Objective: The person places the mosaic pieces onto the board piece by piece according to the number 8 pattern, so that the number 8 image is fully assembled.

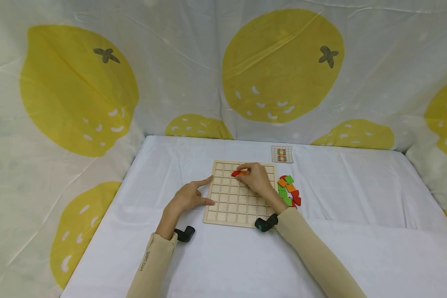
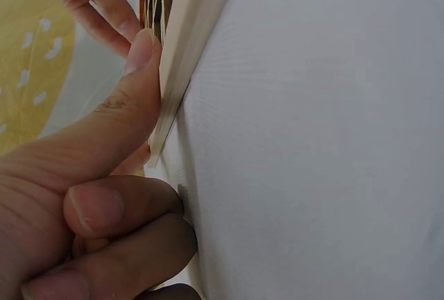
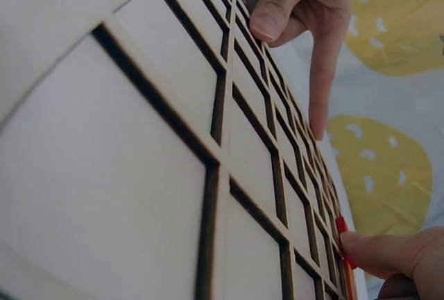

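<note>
A wooden grid board (image 1: 223,207) lies on the white-covered table. At its left edge my left hand (image 1: 189,195) rests with thumb and index finger spread and touching the rim; in the left wrist view the other fingers are bent. Over the board's upper part, my right hand (image 1: 258,179) pinches a red tile (image 1: 235,174) between thumb and index finger. An orange tile (image 1: 243,173) is right beside the red one, partly covered by the fingers. The right wrist view shows the thumb against the red tile (image 3: 342,226) at the grid's far side.
Right of the board lies a loose pile of red, orange and green tiles (image 1: 283,193), partly behind the right forearm. A small card with a gridded pattern (image 1: 282,154) lies behind the board. Lemon-printed cloth (image 1: 186,82) hangs around the table.
</note>
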Action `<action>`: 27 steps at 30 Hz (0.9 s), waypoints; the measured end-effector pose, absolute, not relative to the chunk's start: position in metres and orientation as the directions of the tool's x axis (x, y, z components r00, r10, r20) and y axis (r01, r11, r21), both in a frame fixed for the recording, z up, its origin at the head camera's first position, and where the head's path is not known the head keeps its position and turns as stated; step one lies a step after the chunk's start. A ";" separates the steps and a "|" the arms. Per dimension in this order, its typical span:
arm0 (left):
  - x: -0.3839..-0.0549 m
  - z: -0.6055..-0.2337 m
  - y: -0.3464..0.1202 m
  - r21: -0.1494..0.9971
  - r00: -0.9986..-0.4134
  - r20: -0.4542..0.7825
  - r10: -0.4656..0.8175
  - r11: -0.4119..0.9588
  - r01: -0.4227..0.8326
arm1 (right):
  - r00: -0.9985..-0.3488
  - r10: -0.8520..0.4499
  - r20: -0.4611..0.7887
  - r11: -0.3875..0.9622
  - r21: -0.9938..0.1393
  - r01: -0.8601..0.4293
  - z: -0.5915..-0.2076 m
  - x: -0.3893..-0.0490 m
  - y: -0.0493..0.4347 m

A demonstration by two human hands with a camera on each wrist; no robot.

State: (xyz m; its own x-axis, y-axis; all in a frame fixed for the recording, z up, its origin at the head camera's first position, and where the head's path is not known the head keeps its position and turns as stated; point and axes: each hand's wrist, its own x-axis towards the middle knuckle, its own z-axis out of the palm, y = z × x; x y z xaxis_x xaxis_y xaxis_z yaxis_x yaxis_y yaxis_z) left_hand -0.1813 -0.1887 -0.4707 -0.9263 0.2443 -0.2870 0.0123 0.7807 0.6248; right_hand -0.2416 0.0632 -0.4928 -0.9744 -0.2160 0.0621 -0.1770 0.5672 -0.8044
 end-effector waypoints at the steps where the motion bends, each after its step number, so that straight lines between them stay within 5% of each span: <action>1: -0.181 -0.471 -0.189 0.623 -0.927 -0.285 0.242 0.782 0.013 | -0.974 -0.216 0.062 0.566 -0.805 -0.176 -0.493 -0.242 0.064; 27: -0.179 -0.470 -0.188 0.627 -0.929 -0.284 0.235 0.779 0.005 | -0.969 -0.244 0.038 0.552 -0.816 -0.171 -0.492 -0.241 0.071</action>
